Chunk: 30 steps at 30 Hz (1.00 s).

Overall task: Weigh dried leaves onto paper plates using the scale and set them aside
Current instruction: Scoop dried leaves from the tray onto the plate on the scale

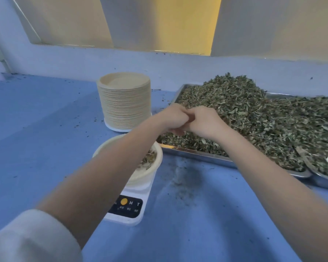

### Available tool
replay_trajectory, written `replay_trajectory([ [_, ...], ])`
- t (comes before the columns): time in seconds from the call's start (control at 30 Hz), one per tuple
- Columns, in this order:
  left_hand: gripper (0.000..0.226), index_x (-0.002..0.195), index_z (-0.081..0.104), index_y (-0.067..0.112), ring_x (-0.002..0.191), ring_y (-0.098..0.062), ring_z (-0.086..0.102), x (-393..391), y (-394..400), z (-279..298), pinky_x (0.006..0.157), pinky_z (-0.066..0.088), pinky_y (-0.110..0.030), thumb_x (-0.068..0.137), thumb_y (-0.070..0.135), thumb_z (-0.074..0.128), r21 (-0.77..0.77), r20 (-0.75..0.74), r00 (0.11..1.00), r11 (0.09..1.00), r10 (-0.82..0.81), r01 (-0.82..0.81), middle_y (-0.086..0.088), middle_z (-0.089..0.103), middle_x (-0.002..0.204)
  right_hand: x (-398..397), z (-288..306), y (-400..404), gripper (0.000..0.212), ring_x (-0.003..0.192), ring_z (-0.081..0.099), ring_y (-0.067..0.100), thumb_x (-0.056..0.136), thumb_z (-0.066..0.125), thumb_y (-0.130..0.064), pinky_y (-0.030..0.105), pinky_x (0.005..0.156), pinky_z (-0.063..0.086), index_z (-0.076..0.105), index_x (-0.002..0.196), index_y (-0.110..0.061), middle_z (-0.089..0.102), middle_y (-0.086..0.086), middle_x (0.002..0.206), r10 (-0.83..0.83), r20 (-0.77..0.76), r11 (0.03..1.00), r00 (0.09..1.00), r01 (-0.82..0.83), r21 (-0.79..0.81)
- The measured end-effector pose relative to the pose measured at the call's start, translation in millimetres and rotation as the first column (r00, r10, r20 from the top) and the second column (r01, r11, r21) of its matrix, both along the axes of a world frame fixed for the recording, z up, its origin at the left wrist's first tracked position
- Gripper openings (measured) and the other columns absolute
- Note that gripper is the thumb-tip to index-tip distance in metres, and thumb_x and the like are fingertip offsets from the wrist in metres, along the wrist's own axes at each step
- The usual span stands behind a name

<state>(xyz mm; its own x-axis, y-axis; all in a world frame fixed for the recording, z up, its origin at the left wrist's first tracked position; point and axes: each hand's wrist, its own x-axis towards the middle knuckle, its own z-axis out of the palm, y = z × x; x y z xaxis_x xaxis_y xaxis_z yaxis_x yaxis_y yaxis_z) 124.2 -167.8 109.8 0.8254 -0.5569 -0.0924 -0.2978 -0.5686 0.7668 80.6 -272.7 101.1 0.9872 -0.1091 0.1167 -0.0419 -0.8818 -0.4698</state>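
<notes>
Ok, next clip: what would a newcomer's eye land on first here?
The big heap of dried leaves filling the metal tray at right, with both hands meeting at its near-left edge. Then the tall plate stack behind, and the scale in front, carrying a plate with a few leaves.

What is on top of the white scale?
On the scale sits a paper plate holding a few dried leaves. The left forearm covers most of the plate and the display.
</notes>
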Motion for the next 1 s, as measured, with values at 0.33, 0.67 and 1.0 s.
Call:
replay_trajectory([
  [0.33,0.016,0.092,0.069,0.004,0.072,-0.021,0.051,1.2,103.8,3.1,0.066,0.044,-0.029,0.085,0.016,0.060,0.082,0.198,0.960,0.972,0.198,-0.218,-0.009,0.057,0.079,12.1,-12.3,83.7,0.020,0.078,0.054,0.012,0.079,0.071,-0.030,0.006,0.055,0.036,0.062,0.097,-0.033,0.058,-0.012,0.075,0.265,0.109,0.955,0.958,-0.277,0.107],
  [0.67,0.064,0.140,0.039,0.020,0.116,-0.022,0.047,-1.8,174.3,-45.7,0.089,0.037,-0.034,0.085,0.043,0.062,-0.024,0.018,0.874,0.874,0.486,-0.486,-0.007,0.044,0.137,-8.6,-32.7,82.1,0.142,0.146,0.005,0.019,0.038,0.075,-0.075,0.047,0.117,0.016,0.003,0.152,-0.030,0.004,-0.004,0.159,0.348,-0.299,0.937,0.889,-0.323,0.130],
  [1.0,0.070,0.146,0.028,0.012,0.133,-0.028,0.037,-17.8,165.6,-73.5,0.104,0.032,-0.038,0.091,0.047,0.052,-0.120,-0.113,0.834,0.826,0.540,-0.551,-0.009,0.035,0.148,-19.4,-45.1,88.3,0.144,0.146,0.002,0.023,0.049,0.079,-0.069,0.047,0.118,0.009,-0.011,0.151,-0.022,0.002,0.003,0.160,0.264,-0.306,0.953,0.915,-0.296,-0.064],
])
